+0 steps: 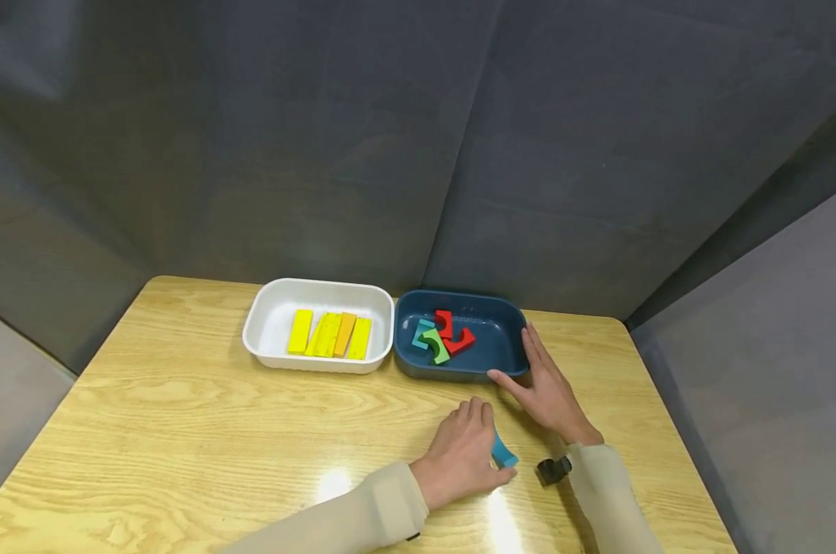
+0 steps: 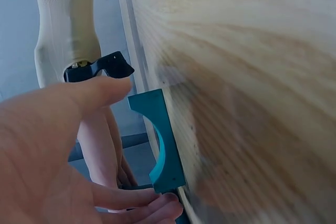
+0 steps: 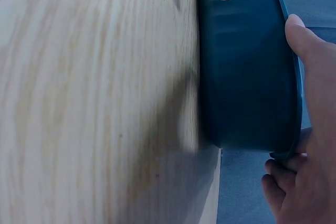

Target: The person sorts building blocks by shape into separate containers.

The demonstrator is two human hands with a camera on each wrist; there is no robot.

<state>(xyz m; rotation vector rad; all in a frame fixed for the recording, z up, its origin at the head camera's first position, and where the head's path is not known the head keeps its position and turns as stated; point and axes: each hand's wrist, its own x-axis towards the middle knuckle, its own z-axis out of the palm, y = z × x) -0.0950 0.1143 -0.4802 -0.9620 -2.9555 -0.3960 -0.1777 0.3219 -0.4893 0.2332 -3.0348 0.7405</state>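
Note:
My left hand [image 1: 459, 450] is low over the table, its thumb and fingers at opposite ends of a blue arch block [image 2: 167, 145]. The block stands on the tabletop with its curved cut-out turned toward the palm. My right hand [image 1: 550, 392] grips the near right corner of a dark blue bin [image 1: 459, 373], thumb on the front rim and fingers along the right side. Inside that bin lie red arch blocks [image 1: 463, 341], a green arch block [image 1: 435, 346] and a light blue block [image 1: 421, 331].
A white bin [image 1: 265, 358] stands against the dark blue one on its left, holding several yellow blocks [image 1: 300, 331] and an orange block [image 1: 345, 334]. The wooden table [image 1: 182, 431] is backed by grey cloth panels [image 1: 321, 154].

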